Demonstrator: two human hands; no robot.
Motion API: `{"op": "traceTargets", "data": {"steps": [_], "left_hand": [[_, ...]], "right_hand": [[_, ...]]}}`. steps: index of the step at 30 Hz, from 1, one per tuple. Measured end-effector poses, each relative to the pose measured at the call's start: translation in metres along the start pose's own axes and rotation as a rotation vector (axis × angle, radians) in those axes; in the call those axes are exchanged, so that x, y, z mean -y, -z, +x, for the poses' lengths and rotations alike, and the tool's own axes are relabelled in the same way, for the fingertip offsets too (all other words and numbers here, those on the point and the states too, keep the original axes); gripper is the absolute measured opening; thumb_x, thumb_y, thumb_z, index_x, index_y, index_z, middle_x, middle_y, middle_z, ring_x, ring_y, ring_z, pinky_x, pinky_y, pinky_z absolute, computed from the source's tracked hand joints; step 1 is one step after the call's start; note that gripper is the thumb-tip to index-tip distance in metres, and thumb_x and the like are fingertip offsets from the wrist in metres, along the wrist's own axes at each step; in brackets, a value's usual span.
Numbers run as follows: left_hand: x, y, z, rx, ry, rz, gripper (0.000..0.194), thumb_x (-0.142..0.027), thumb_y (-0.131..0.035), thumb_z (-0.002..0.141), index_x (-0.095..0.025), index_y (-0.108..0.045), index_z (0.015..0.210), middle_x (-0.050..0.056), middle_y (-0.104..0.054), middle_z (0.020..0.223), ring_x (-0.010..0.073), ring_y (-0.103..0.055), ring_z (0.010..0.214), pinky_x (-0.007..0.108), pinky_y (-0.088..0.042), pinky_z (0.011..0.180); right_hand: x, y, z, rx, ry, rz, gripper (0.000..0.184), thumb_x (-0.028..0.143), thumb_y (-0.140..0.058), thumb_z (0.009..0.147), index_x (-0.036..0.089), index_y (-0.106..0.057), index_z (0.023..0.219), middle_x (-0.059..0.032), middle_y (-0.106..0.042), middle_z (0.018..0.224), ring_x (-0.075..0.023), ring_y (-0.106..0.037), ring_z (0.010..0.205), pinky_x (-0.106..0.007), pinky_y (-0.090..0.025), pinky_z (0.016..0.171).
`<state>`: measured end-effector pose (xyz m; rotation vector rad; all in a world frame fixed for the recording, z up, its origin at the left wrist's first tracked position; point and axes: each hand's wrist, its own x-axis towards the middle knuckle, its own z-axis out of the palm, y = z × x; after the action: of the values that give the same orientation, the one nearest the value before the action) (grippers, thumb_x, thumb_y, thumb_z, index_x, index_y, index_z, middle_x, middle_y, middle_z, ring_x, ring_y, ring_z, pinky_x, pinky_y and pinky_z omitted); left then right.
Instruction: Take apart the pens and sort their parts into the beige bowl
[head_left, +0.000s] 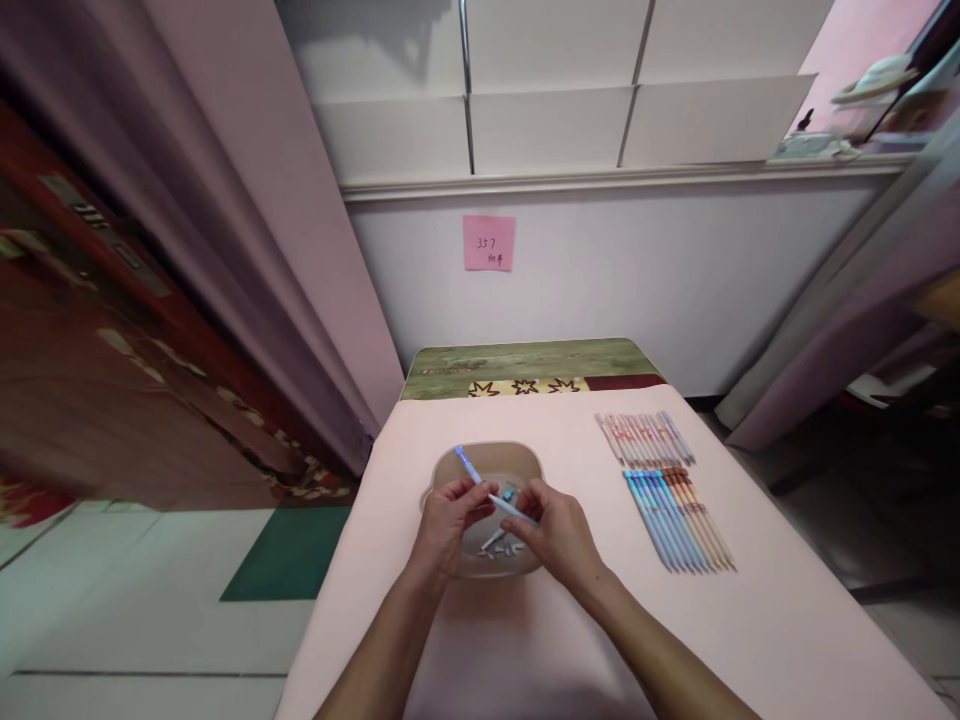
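Note:
Over a beige plastic basin (448, 480), a light blue pen (472, 472) with a darker blue top slants between my two hands. My left hand (448, 517) pinches its middle, with the blue top pointing up and away to the left. My right hand (559, 530) has its fingers closed round the lower end, so the tip is partly hidden. Inside the basin lie several small white pieces (506, 550), a pale pen part (493, 540) and a small bright blue piece (510, 495).
On the right of the pink-covered table (585, 640) lie rows of pens: blue pens (667, 520), brown-topped pens (701, 520), and pale pink and lilac pens (641, 440) behind them. A wall with a pink note (489, 243) stands beyond the table; a curtain (300, 250) hangs at left.

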<state>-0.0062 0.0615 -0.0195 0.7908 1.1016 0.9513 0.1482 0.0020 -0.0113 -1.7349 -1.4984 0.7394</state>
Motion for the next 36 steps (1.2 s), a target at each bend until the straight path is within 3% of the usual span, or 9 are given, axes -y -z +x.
{"op": "traceTargets", "data": {"steps": [3, 9, 13, 16, 21, 26, 30, 33, 36], "left_hand": [[-0.001, 0.008, 0.000, -0.004, -0.089, 0.316, 0.027, -0.037, -0.071, 0.067, -0.013, -0.069, 0.079, 0.007, -0.070, 0.073, 0.0194, -0.064, 0.063, 0.033, -0.051, 0.063], [-0.014, 0.015, -0.013, -0.215, -0.587, 1.524, 0.018, -0.023, -0.052, 0.082, -0.020, -0.069, 0.084, 0.009, -0.070, 0.083, 0.0266, -0.062, 0.085, 0.037, -0.043, 0.074], [-0.019, 0.013, -0.019, -0.178, -0.637, 1.848, 0.021, -0.014, -0.048, 0.083, -0.019, -0.067, 0.077, 0.011, -0.068, 0.079, 0.0281, -0.061, 0.084, 0.039, -0.041, 0.074], [-0.024, 0.014, -0.021, -0.117, -0.660, 1.861, 0.020, -0.013, -0.049, 0.082, -0.020, -0.067, 0.076, 0.010, -0.068, 0.078, 0.0282, -0.060, 0.085, 0.039, -0.040, 0.076], [-0.035, 0.015, -0.026, -0.058, -0.658, 1.606, 0.014, -0.022, -0.056, 0.082, -0.022, -0.068, 0.089, 0.005, -0.070, 0.087, 0.0241, -0.060, 0.088, 0.034, -0.042, 0.077], [-0.039, 0.008, -0.030, 0.005, -0.604, 1.380, 0.016, -0.025, -0.053, 0.083, -0.024, -0.068, 0.090, 0.002, -0.071, 0.086, 0.0196, -0.062, 0.081, 0.030, -0.043, 0.072], [-0.040, 0.007, -0.030, 0.005, -0.608, 1.325, 0.016, -0.026, -0.052, 0.084, -0.024, -0.067, 0.089, 0.002, -0.071, 0.086, 0.0190, -0.063, 0.080, 0.029, -0.044, 0.071], [-0.035, 0.016, -0.024, -0.032, -0.636, 1.357, 0.017, -0.022, -0.052, 0.083, -0.024, -0.067, 0.091, 0.002, -0.071, 0.090, 0.0193, -0.062, 0.086, 0.029, -0.044, 0.076], [-0.026, 0.028, -0.016, -0.030, -0.620, 1.395, 0.024, -0.016, -0.051, 0.081, -0.025, -0.066, 0.099, 0.002, -0.070, 0.098, 0.0193, -0.061, 0.093, 0.030, -0.043, 0.082]], "right_hand": [[-0.002, 0.012, -0.002, 0.012, 0.001, -0.211, 0.012, 0.027, -0.070, 0.070, 0.022, -0.059, 0.072, 0.0036, -0.064, 0.068, -0.0136, -0.058, 0.063, -0.022, -0.032, 0.057], [0.003, 0.032, -0.001, 0.042, -0.007, -0.575, 0.011, 0.031, -0.061, 0.082, 0.029, -0.067, 0.091, 0.0003, -0.066, 0.089, -0.0152, -0.061, 0.073, -0.025, -0.031, 0.058], [0.019, 0.038, 0.001, 0.068, 0.082, -0.622, 0.020, 0.021, -0.054, 0.085, 0.029, -0.067, 0.097, -0.0010, -0.065, 0.095, -0.0149, -0.061, 0.077, -0.024, -0.032, 0.059], [0.029, 0.041, 0.000, 0.051, 0.134, -0.601, 0.021, 0.019, -0.052, 0.085, 0.028, -0.066, 0.098, -0.0015, -0.064, 0.098, -0.0154, -0.061, 0.082, -0.024, -0.034, 0.062], [0.030, 0.038, 0.002, 0.018, 0.136, -0.552, 0.016, 0.028, -0.054, 0.085, 0.028, -0.065, 0.096, -0.0006, -0.065, 0.096, -0.0167, -0.061, 0.081, -0.026, -0.035, 0.063], [0.017, 0.005, 0.013, 0.132, 0.158, -0.453, 0.029, 0.034, -0.062, 0.079, 0.032, -0.063, 0.108, 0.0000, -0.067, 0.099, -0.0186, -0.061, 0.087, -0.027, -0.038, 0.070], [0.009, -0.018, 0.021, 0.106, 0.231, -0.455, 0.026, 0.040, -0.064, 0.079, 0.032, -0.067, 0.103, -0.0019, -0.066, 0.101, -0.0206, -0.058, 0.095, -0.032, -0.037, 0.083], [0.000, -0.012, 0.021, 0.035, 0.240, -0.475, 0.018, 0.034, -0.063, 0.080, 0.029, -0.070, 0.096, -0.0036, -0.065, 0.106, -0.0210, -0.056, 0.101, -0.034, -0.034, 0.090], [-0.019, 0.015, 0.017, -0.083, 0.179, -0.489, 0.021, 0.034, -0.055, 0.086, 0.025, -0.068, 0.101, -0.0058, -0.066, 0.108, -0.0198, -0.057, 0.101, -0.032, -0.036, 0.090]]}}
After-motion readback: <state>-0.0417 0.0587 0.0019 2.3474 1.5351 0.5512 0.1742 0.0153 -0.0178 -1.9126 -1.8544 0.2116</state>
